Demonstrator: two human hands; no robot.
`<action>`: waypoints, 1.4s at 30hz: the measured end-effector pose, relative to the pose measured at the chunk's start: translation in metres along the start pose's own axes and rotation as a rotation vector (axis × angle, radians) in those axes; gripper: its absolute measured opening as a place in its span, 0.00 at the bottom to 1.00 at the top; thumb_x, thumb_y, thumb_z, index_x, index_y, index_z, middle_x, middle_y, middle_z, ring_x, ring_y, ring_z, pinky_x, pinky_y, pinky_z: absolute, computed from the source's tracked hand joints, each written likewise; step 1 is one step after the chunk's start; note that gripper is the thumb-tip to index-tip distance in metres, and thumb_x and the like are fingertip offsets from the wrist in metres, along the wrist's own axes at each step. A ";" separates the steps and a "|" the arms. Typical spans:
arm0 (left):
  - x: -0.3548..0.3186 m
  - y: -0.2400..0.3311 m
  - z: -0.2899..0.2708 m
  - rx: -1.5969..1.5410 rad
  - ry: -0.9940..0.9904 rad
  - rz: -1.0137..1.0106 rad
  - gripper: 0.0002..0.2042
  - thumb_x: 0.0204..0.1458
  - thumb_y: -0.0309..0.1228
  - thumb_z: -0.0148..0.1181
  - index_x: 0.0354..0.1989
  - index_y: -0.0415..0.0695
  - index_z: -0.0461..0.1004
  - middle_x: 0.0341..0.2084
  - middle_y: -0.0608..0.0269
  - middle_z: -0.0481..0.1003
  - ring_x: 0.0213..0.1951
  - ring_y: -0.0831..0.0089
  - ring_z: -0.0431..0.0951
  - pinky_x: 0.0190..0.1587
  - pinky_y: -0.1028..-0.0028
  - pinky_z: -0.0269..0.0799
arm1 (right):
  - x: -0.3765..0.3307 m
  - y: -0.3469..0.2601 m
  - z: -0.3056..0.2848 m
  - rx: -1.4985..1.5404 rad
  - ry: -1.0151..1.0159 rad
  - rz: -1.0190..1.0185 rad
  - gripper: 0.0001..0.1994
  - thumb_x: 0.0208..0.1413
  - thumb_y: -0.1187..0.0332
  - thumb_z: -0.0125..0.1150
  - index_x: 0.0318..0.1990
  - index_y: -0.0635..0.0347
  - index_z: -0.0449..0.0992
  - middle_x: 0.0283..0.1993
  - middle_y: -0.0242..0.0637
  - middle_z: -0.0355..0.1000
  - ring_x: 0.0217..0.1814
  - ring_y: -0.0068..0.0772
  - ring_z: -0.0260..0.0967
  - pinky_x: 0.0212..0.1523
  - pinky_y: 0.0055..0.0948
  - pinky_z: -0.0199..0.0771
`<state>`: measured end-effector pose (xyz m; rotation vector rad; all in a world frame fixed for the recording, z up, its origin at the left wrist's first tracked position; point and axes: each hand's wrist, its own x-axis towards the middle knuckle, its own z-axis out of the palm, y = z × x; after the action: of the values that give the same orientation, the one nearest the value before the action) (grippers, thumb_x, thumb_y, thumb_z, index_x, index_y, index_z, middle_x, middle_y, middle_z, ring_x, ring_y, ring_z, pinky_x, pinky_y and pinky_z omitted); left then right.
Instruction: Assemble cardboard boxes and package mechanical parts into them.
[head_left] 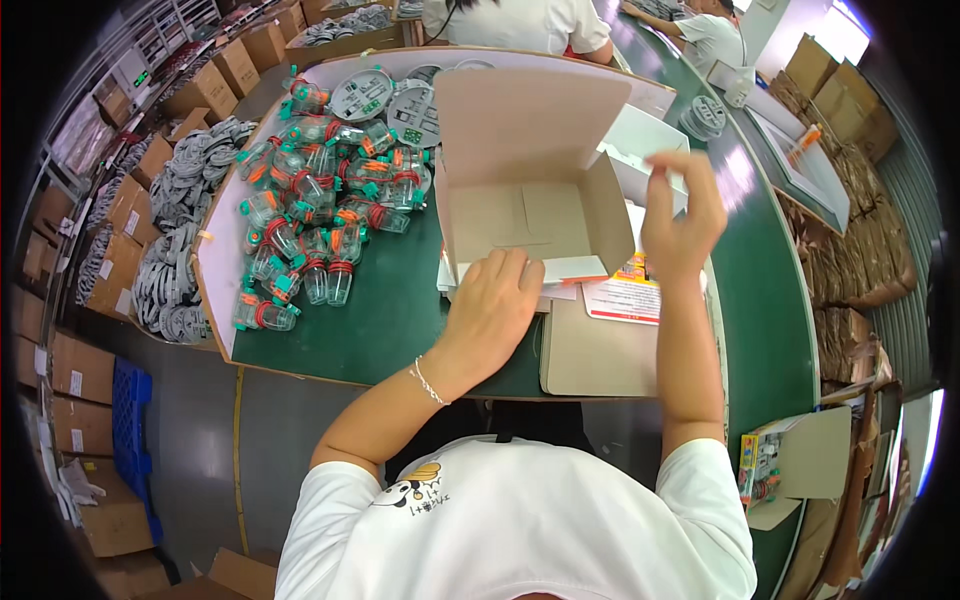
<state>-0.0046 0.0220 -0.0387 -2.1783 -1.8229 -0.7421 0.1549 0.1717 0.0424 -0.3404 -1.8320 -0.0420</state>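
Green surface [390, 320] carries everything here. Far to the left of both hands lies a heap of clear plastic pieces with teal and orange caps [320, 200], some standing upright at the near edge of the heap. Behind the heap lie round grey discs [395, 100].

The left hand [492, 305] rests palm down, fingers together and slightly bent, on the front edge of an open cardboard box [530, 190]. It presses on the box but does not close around anything. The box stands just in front of this hand, its lid flap raised upright.

Between the two hands, under the box, lie white papers and a printed leaflet with red and orange [625, 295]. A flat brown cardboard sheet [595, 350] lies nearer to the person.

The right hand [683, 215] is lifted above the right side of the box, fingers bent upward. It is blurred, so I cannot tell if it holds something.
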 end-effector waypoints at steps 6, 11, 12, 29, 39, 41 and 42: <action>0.014 0.005 -0.048 -0.153 0.333 0.175 0.19 0.44 0.20 0.65 0.48 0.40 0.73 0.50 0.54 0.73 0.54 0.53 0.73 0.53 0.64 0.68 | -0.046 0.148 0.052 -0.343 -0.496 0.571 0.27 0.67 0.47 0.42 0.34 0.59 0.81 0.32 0.51 0.76 0.37 0.53 0.74 0.44 0.47 0.69; 0.049 -0.075 -0.084 -0.203 0.641 0.001 0.10 0.51 0.22 0.62 0.43 0.40 0.76 0.41 0.55 0.77 0.44 0.55 0.77 0.51 0.63 0.70 | -0.037 0.121 0.048 -0.457 -0.604 0.564 0.32 0.68 0.43 0.37 0.31 0.58 0.82 0.27 0.53 0.75 0.35 0.56 0.73 0.43 0.50 0.66; 0.064 -0.099 -0.081 -0.191 0.654 -0.058 0.10 0.52 0.24 0.61 0.43 0.41 0.76 0.40 0.54 0.78 0.44 0.55 0.77 0.51 0.63 0.70 | -0.036 0.122 0.045 -0.451 -0.627 0.579 0.32 0.67 0.42 0.39 0.31 0.58 0.82 0.26 0.53 0.75 0.35 0.56 0.73 0.42 0.49 0.67; 0.157 -0.211 -0.008 0.234 -0.012 -0.450 0.23 0.53 0.43 0.59 0.54 0.46 0.70 0.48 0.58 0.72 0.54 0.51 0.70 0.54 0.49 0.66 | -0.020 0.254 0.050 -0.382 -1.354 0.761 0.13 0.46 0.64 0.67 0.40 0.58 0.84 0.42 0.48 0.79 0.47 0.45 0.76 0.42 0.36 0.76; 0.117 -0.265 -0.005 0.044 -0.021 -0.145 0.37 0.34 0.50 0.76 0.52 0.42 0.70 0.47 0.45 0.71 0.52 0.48 0.71 0.55 0.57 0.70 | -0.040 0.286 0.073 -0.407 -1.495 0.582 0.12 0.39 0.72 0.64 0.35 0.57 0.85 0.37 0.47 0.81 0.40 0.45 0.79 0.40 0.38 0.77; 0.124 -0.249 0.001 0.072 -0.029 -0.293 0.38 0.34 0.50 0.76 0.51 0.41 0.70 0.46 0.42 0.70 0.52 0.45 0.70 0.56 0.56 0.69 | -0.042 0.288 0.070 -0.475 -1.467 0.611 0.12 0.39 0.72 0.64 0.34 0.59 0.85 0.34 0.48 0.80 0.38 0.45 0.79 0.40 0.37 0.77; 0.125 -0.243 0.001 0.088 -0.032 -0.371 0.38 0.33 0.50 0.76 0.51 0.41 0.69 0.46 0.41 0.70 0.52 0.44 0.70 0.56 0.56 0.69 | -0.042 0.288 0.070 -0.506 -1.454 0.620 0.11 0.39 0.72 0.64 0.34 0.60 0.85 0.33 0.48 0.80 0.36 0.46 0.79 0.39 0.37 0.77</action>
<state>-0.2250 0.1823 -0.0164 -1.8282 -2.2630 -0.6810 0.1724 0.4523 -0.0592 -1.5931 -3.0098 0.2396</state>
